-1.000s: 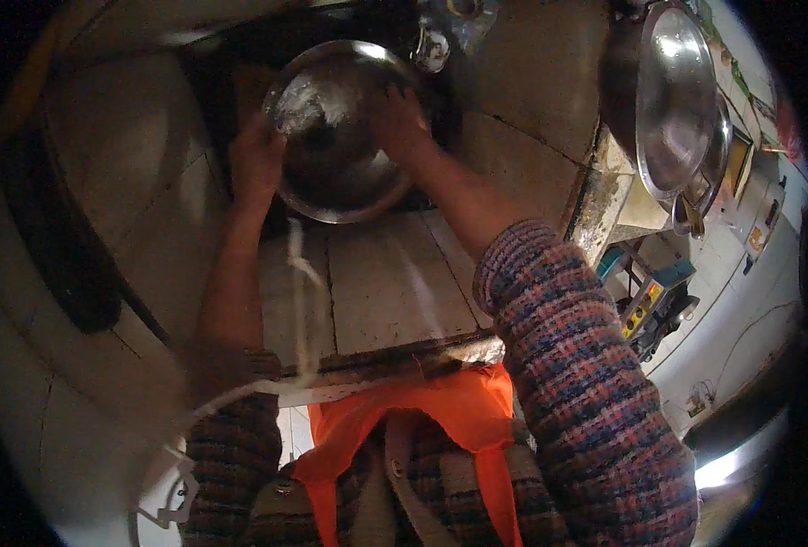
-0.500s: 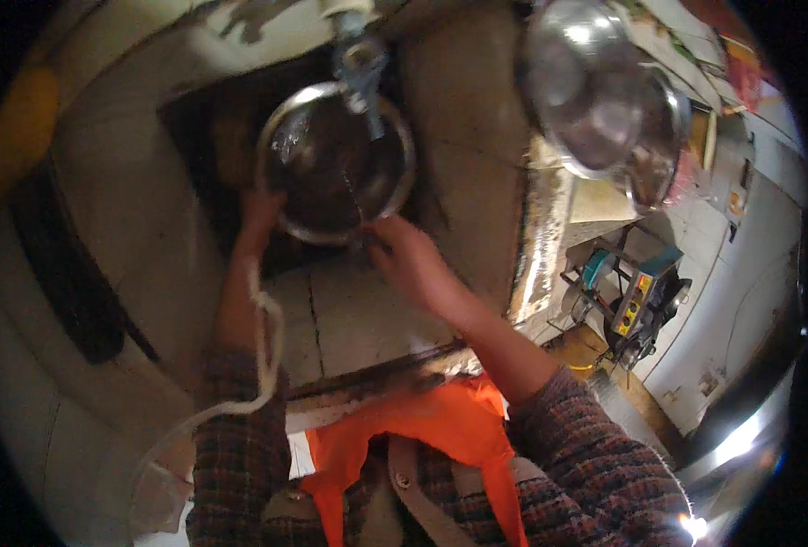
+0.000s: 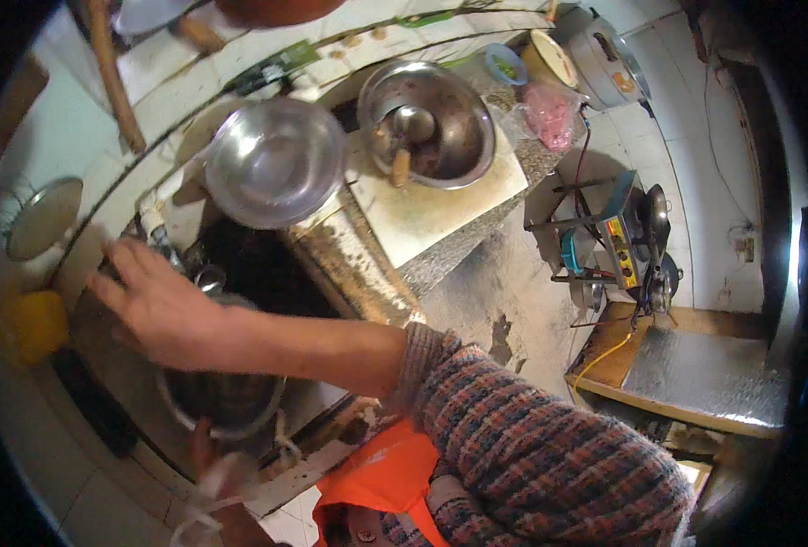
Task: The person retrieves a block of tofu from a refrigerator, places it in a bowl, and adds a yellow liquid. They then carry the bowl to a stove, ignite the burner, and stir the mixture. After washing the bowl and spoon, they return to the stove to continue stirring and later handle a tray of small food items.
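Head view: right hand (image 3: 153,305), fingers spread, reaches left above the round steel bowl (image 3: 221,401); left hand (image 3: 205,448) grips its lower rim.

I'm looking down into what seems a home kitchen: steel bowls (image 3: 276,162), a wok (image 3: 436,123), tiled bench (image 3: 440,214), rice cooker (image 3: 609,59).

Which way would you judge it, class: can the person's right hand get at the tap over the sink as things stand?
Probably yes. The right hand is open and stretched toward the tap, with nothing between them; the metal bowl in the sink sits lower, beneath the forearm.
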